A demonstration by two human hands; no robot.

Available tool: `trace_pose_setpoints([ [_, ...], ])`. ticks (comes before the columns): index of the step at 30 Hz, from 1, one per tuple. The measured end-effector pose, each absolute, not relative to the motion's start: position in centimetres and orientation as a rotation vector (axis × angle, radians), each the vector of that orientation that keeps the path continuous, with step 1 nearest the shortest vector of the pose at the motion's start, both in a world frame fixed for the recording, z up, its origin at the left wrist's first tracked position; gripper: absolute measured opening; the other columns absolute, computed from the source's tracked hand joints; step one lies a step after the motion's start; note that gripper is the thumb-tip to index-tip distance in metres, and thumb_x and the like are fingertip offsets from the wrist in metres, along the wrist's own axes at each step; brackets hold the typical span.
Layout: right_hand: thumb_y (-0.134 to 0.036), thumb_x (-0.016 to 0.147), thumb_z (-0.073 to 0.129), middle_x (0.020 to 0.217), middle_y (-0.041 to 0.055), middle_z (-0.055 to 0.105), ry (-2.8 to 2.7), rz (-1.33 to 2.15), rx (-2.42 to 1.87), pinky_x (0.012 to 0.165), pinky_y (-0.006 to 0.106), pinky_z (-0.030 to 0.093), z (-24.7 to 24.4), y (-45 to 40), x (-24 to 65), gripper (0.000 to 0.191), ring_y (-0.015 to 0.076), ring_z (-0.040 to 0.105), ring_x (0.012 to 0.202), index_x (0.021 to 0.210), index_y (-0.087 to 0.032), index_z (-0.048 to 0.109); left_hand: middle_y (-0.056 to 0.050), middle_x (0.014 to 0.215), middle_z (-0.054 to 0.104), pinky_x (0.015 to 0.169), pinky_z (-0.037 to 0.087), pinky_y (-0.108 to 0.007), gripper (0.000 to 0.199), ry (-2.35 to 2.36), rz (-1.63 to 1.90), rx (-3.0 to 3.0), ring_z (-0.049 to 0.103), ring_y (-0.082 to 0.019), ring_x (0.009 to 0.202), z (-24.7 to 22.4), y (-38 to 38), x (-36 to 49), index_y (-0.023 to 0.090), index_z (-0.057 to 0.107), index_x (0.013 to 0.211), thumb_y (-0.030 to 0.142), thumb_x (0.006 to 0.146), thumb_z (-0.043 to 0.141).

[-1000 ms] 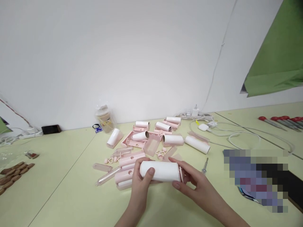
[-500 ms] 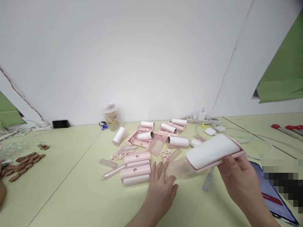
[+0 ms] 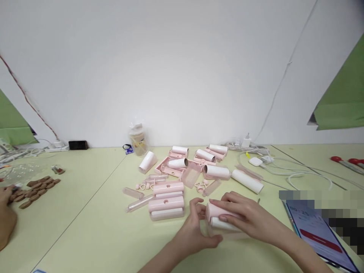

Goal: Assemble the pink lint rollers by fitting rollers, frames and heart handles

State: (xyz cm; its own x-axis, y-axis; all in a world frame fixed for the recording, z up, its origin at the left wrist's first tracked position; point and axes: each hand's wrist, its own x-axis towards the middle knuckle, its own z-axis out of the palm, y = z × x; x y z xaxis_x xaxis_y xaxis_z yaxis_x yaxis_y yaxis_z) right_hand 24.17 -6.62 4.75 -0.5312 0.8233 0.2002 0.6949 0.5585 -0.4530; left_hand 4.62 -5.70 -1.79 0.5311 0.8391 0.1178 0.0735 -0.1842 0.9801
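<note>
A lint roller (image 3: 226, 224) with a pink case half, a white paper roll and a frosted clear cover is low over the front of the table. My right hand (image 3: 250, 220) lies over its top, closed on it with fingers along the pink shell. At its left end, my left hand (image 3: 193, 227) curls around it, fingers at the upper edge and thumb by the lower edge. Two closed pink lint rollers (image 3: 167, 207) rest just left of my hands. Behind are loose white rolls (image 3: 247, 181), pink cases (image 3: 172, 170) and a clear cover (image 3: 191, 175).
Clear handles (image 3: 139, 203) and small pink clips (image 3: 141, 186) lie at centre left. At far left, another person's hand (image 3: 5, 216) is by brown pieces (image 3: 38, 189). A phone (image 3: 313, 227), white cables (image 3: 307, 174) and red-ended tools (image 3: 337, 159) are at right.
The lint roller has come down and left from the raised right hand, and its pink shell now faces up over the roll. My left hand has closed around its left end.
</note>
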Motion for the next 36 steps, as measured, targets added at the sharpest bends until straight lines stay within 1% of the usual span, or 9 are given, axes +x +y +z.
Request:
trace_pose_setpoints([
  [9,-0.031,0.091,0.046,0.087,0.0068,0.058,-2.541,0.418,-1.15,0.065,0.029,0.044,5.4,-6.9,24.2,0.039,0.0199,0.055,0.077,0.129,-0.035,0.047,-0.01,0.106,0.054,0.085,0.042,-0.035,0.053,0.801,0.719,1.782,0.052,-0.024,0.101,-0.8,-5.9,3.8,0.019,0.036,0.105,0.018,0.062,0.068],
  [15,-0.026,0.088,0.05,0.085,0.0058,0.059,-2.568,0.413,-1.179,0.065,0.03,0.045,4.6,-7.0,23.6,0.037,0.0206,0.056,0.077,0.125,-0.034,0.052,-0.01,0.105,0.054,0.083,0.042,-0.032,0.056,0.814,0.708,1.802,0.053,-0.024,0.099,-0.9,-5.6,3.7,0.018,0.036,0.108,0.019,0.062,0.067],
  [17,-0.023,0.087,0.052,0.092,0.0069,0.059,-2.546,0.398,-1.187,0.065,0.03,0.046,3.6,-7.1,23.3,0.037,0.0201,0.058,0.077,0.121,-0.035,0.055,-0.01,0.104,0.054,0.083,0.043,-0.032,0.059,0.83,0.713,1.807,0.053,-0.023,0.098,-0.6,-5.7,3.6,0.017,0.034,0.11,0.018,0.061,0.066],
  [21,-0.034,0.078,0.063,0.127,0.0125,0.047,-2.559,0.335,-1.089,0.082,0.04,0.046,2.3,-7.6,22.3,0.052,0.0295,0.051,0.108,0.127,-0.034,0.049,-0.008,0.105,0.053,0.086,0.042,-0.033,0.063,0.911,0.652,1.796,0.054,-0.023,0.099,-0.2,-7.0,2.3,0.018,0.036,0.115,0.015,0.059,0.065],
  [24,-0.043,0.076,0.064,0.131,0.0144,0.046,-2.679,0.336,-0.972,0.09,0.044,0.042,2.2,-8.2,20.4,0.059,0.0312,0.042,0.119,0.13,-0.031,0.045,-0.006,0.108,0.055,0.089,0.042,-0.035,0.062,1.087,0.565,1.766,0.055,-0.023,0.099,-1.4,-8.8,-0.1,0.02,0.039,0.116,0.016,0.059,0.063],
  [29,-0.046,0.087,0.046,0.138,0.015,0.04,-2.746,0.221,-0.77,0.102,0.056,0.019,1.7,-7.2,14.7,0.05,0.0288,0.027,0.131,0.134,-0.03,0.037,-0.011,0.115,0.055,0.098,0.037,-0.044,0.055,1.432,1.032,1.887,0.052,-0.03,0.11,-4.5,-10.2,-5.0,0.019,0.041,0.113,0.018,0.06,0.056],
  [32,-0.048,0.08,0.055,0.15,0.0123,0.015,-2.708,0.268,-0.769,0.101,0.063,0.003,1.6,-5.2,11.9,0.07,0.0343,0.003,0.136,0.14,-0.033,0.022,-0.016,0.135,0.037,0.103,0.028,-0.052,0.079,1.591,1.292,2.064,0.033,-0.04,0.126,-4.5,-9.6,-6.3,0.02,0.03,0.124,0.025,0.052,0.064],
  [34,-0.05,0.062,0.07,0.152,0.0119,-0.005,-2.702,0.332,-0.872,0.097,0.067,-0.005,1.8,-3.7,11.0,0.098,0.0423,-0.009,0.133,0.142,-0.035,0.014,-0.017,0.144,0.021,0.105,0.023,-0.055,0.098,1.707,1.332,2.063,0.019,-0.043,0.131,-4.1,-8.6,-6.5,0.02,0.017,0.131,0.029,0.048,0.068],
  [36,-0.049,0.048,0.076,0.15,0.0124,-0.013,-2.722,0.424,-0.98,0.096,0.067,-0.009,2.1,-2.3,10.8,0.118,0.0467,-0.014,0.13,0.143,-0.032,0.009,-0.019,0.146,0.015,0.105,0.023,-0.056,0.113,1.712,1.226,1.955,0.016,-0.043,0.132,-3.6,-7.3,-6.6,0.019,0.007,0.135,0.031,0.044,0.073],
])
